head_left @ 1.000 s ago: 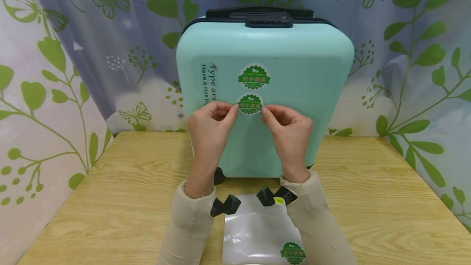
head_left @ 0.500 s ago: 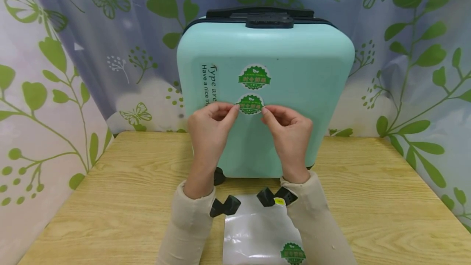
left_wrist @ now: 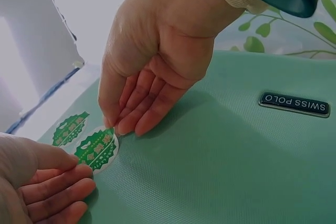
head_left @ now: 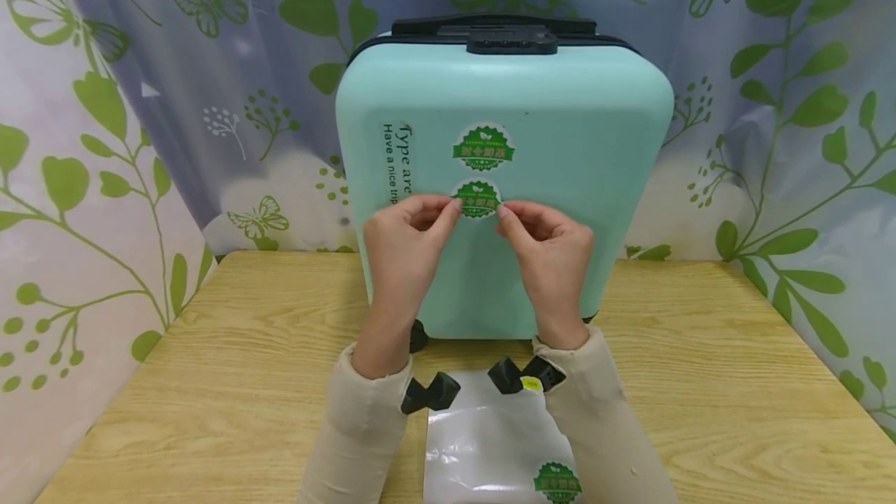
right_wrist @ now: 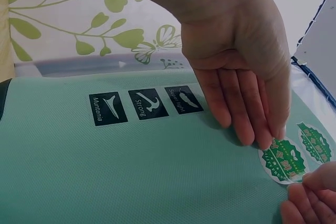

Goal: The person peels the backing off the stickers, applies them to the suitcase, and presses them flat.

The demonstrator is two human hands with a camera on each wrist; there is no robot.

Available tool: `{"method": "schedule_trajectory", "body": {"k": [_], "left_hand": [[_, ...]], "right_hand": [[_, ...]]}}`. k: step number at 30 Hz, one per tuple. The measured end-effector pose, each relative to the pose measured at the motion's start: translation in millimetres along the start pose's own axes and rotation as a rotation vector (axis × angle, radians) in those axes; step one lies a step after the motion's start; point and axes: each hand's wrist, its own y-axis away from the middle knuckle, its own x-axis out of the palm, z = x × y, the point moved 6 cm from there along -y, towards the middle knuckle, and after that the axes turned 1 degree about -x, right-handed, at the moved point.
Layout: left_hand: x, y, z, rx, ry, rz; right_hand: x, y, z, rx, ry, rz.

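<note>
A round green-and-white sticker (head_left: 479,199) lies against the front of an upright mint suitcase (head_left: 588,138). My left hand (head_left: 404,247) pinches its left edge between thumb and forefinger, the thumb tip overlapping the green print. On the opposite edge, the thumb and forefinger of my right hand (head_left: 551,255) pinch the sticker. In the left wrist view the sticker (left_wrist: 98,149) sits close over the shell, its white rim showing. Just above, a matching sticker (head_left: 483,148) lies flat on the suitcase. The right wrist view shows the other fingers of my right hand (right_wrist: 239,66) extended toward the shell.
A glossy backing sheet (head_left: 490,434) with one green sticker (head_left: 557,482) lies on the wooden table (head_left: 231,379), partly under the right sleeve. Behind the suitcase hangs a leaf-patterned curtain (head_left: 231,45). Black wrist cameras (head_left: 430,393) stick out from the cuffs.
My left hand has shifted slightly right, its thumb now further over the sticker's left edge. My right hand and the sticker have stayed nearly in place.
</note>
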Motion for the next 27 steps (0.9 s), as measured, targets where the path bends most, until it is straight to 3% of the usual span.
{"method": "schedule_trajectory", "body": {"k": [17, 27], "left_hand": [[12.3, -2.7, -8.4, 0.027, 0.064, 0.087], [15.1, -4.1, -11.1, 0.019, 0.057, 0.118]], "right_hand": [[-1.3, 0.9, -1.4, 0.014, -0.024, -0.002], [-3.0, -0.2, -2.2, 0.024, -0.041, 0.027]]}}
